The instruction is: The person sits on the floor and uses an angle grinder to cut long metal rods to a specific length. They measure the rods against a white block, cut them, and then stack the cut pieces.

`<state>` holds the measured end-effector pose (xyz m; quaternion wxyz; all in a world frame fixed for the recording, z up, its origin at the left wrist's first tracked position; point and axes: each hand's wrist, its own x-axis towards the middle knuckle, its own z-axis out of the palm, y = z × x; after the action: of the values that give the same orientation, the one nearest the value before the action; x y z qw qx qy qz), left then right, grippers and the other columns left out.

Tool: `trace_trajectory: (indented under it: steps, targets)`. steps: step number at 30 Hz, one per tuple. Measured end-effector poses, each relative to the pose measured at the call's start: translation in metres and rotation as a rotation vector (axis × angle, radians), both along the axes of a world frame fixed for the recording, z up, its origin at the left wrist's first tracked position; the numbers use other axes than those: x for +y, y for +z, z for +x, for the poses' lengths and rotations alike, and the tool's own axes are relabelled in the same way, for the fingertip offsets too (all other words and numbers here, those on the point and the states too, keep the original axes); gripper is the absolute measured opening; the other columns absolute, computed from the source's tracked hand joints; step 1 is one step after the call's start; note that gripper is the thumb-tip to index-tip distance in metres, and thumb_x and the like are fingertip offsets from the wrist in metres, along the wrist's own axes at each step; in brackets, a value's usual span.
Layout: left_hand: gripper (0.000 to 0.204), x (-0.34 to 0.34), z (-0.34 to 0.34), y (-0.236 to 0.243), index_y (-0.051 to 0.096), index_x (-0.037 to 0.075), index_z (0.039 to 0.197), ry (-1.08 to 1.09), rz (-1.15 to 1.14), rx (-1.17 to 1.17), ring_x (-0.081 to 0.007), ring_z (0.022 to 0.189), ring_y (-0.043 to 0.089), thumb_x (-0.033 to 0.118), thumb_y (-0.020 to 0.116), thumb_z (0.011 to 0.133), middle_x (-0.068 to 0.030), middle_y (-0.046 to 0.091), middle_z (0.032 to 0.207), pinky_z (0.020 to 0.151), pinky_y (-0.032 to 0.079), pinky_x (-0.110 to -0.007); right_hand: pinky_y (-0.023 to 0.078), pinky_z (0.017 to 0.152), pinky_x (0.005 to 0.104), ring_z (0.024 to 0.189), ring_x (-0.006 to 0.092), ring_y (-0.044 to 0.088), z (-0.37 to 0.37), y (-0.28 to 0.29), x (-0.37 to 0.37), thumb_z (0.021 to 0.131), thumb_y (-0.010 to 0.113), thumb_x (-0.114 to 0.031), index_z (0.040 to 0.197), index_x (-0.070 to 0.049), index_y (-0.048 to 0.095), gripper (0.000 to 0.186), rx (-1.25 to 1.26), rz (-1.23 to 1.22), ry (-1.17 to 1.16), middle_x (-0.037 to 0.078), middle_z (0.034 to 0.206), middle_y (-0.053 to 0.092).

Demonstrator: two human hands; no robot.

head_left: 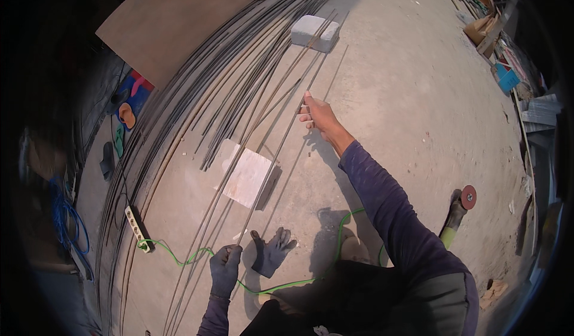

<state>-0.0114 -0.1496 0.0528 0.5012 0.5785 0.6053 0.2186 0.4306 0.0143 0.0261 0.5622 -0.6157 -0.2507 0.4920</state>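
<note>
My left hand [225, 269], in a dark grey glove, is closed on the near end of a thin steel rod [278, 150]. Farther along the same rod, my bare right hand [320, 117] has its thumb and fingers closed around it. The rod slants away over a pale block [248, 173] toward a second, greyer block [311, 31]. More thin rods [224, 183] lie across both blocks, left of the held one. An empty dark glove [272, 253] rests on the concrete to the right of my left hand.
Many long rods [197, 96] spread over the floor at left, beside a brown sheet [179, 19]. A power strip [137, 229] feeds a green cord [281, 287] running beneath me. An angle grinder [457, 213] lies at right. Sandals [126, 115] and scrap [487, 31] line the sides.
</note>
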Motion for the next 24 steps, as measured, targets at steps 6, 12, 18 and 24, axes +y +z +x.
trace_trajectory:
  steps: [6, 12, 18, 24]
  targets:
    - [0.025, 0.101, 0.068, -0.011, 0.072, -0.004, 0.098, -0.097, 0.229, 0.120, -0.0050, 0.066, 0.051, 0.021, 0.065, 0.099, 0.0010, 0.062, 0.072, 0.059, 0.042, -0.026, 0.051, 0.063, 0.0296, 0.085, 0.0177, 0.062, -0.065, -0.020, 0.012, 0.106, 0.050, -0.040, 0.146, 0.003, 0.038, 0.061, 0.208, 0.036, 0.168, 0.016, 0.114, 0.061]
    - [0.029, 0.122, 0.107, -0.027, 0.073, -0.005, 0.097, -0.079, 0.266, 0.025, -0.0086, 0.070, 0.060, 0.023, 0.065, 0.098, -0.0031, 0.069, 0.077, 0.065, 0.047, -0.027, 0.051, 0.057, 0.0312, 0.076, 0.0189, 0.066, -0.055, -0.037, 0.041, 0.099, 0.063, -0.018, 0.142, 0.003, 0.041, 0.053, 0.164, 0.036, -0.039, 0.015, 0.102, 0.064]
    - [0.027, 0.125, 0.098, -0.052, 0.073, -0.004, 0.097, -0.041, 0.238, -0.008, -0.0081, 0.070, 0.060, 0.021, 0.063, 0.100, -0.0029, 0.070, 0.077, 0.064, 0.048, -0.027, 0.049, 0.051, 0.0327, 0.067, 0.0190, 0.064, -0.060, -0.049, 0.047, 0.095, 0.063, -0.009, 0.141, 0.002, 0.040, 0.052, 0.143, 0.027, 0.003, 0.014, 0.090, 0.065]
    - [0.024, 0.119, 0.082, -0.051, 0.073, -0.002, 0.099, -0.073, 0.185, 0.092, -0.0077, 0.072, 0.062, 0.020, 0.065, 0.099, -0.0028, 0.072, 0.082, 0.065, 0.048, -0.025, 0.047, 0.055, 0.0328, 0.065, 0.0158, 0.059, -0.077, -0.062, 0.040, 0.097, 0.063, -0.016, 0.139, -0.003, 0.039, 0.050, 0.088, -0.070, 0.064, 0.012, 0.092, 0.068]
